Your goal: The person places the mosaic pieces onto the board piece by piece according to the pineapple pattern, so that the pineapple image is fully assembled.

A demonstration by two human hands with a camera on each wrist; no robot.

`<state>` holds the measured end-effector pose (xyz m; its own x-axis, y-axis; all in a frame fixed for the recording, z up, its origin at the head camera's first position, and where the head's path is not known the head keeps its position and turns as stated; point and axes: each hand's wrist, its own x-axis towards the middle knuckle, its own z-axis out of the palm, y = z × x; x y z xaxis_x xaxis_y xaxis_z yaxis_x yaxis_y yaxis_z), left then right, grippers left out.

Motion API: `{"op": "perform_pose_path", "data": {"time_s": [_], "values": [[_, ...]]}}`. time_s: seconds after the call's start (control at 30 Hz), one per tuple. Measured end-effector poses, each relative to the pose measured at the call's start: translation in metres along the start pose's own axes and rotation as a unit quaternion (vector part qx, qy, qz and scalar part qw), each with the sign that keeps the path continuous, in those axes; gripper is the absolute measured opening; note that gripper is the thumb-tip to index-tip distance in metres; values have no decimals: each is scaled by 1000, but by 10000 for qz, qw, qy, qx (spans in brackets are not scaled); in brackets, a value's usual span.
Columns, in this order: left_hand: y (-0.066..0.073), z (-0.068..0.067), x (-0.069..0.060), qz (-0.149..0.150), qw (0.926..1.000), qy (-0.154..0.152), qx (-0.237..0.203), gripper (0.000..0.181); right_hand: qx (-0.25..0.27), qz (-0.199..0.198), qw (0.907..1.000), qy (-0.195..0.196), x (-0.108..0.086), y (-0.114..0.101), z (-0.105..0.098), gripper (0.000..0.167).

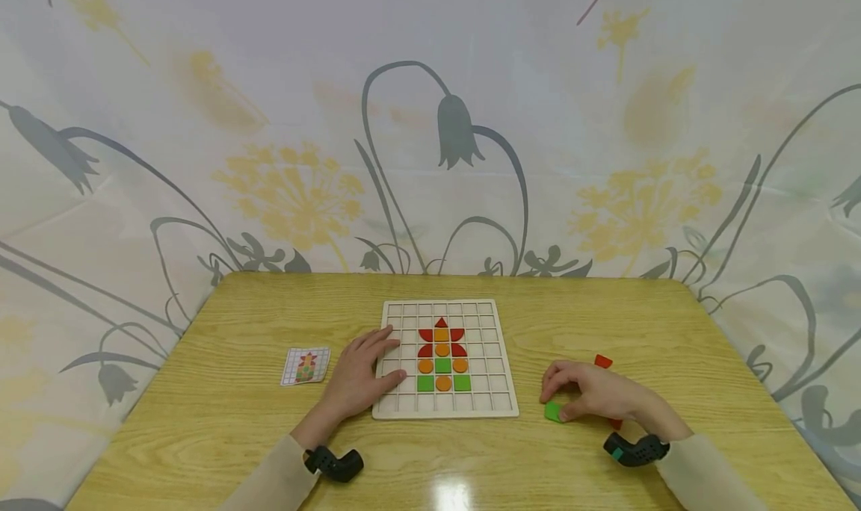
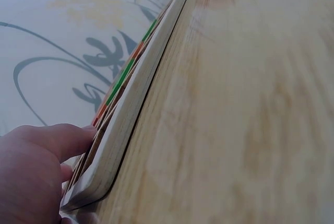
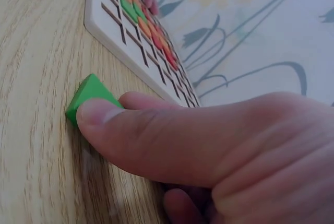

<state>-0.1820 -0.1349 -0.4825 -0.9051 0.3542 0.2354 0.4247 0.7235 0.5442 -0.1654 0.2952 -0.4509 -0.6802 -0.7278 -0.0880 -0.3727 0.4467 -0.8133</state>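
A white grid board [image 1: 501, 361] lies on the table, bearing a figure of red, orange and green tiles. My left hand [image 1: 363, 373] rests on its left edge with fingers spread and thumb over the rim; the left wrist view shows that thumb [image 2: 68, 139] against the board's side. To the right of the board, my right hand [image 1: 592, 391] pinches a green tile [image 1: 553, 412] low over the table. Close up, the right thumb [image 3: 99, 114] presses the tile's face, while a fingertip shows behind it. Whether the tile touches the wood, I cannot tell.
Beside my right hand lie a red piece [image 1: 603, 361] and another red piece [image 1: 615, 424], partly covered by the hand. A small pattern card [image 1: 296, 358] sits left of the board. Behind the wooden table [image 1: 255, 309] hangs a flower-printed cloth [image 1: 417, 197].
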Motion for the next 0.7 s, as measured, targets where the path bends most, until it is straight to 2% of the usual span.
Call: {"op": "perform_pose_path", "data": {"time_s": [0.2, 0.37, 0.53, 0.7], "values": [[1, -1, 0, -20, 10000, -14, -23, 55, 230, 107, 9995, 165, 2, -2, 2, 18], [2, -1, 1, -21, 10000, -21, 8, 55, 273, 488, 9974, 448, 2, -5, 1, 12], [2, -2, 1, -9, 10000, -2, 17, 55, 238, 627, 9921, 1058, 5, -6, 2, 7], [2, -2, 0, 6, 10000, 11, 28, 54, 88, 466, 9840, 1720, 10, -5, 6, 8]]}}
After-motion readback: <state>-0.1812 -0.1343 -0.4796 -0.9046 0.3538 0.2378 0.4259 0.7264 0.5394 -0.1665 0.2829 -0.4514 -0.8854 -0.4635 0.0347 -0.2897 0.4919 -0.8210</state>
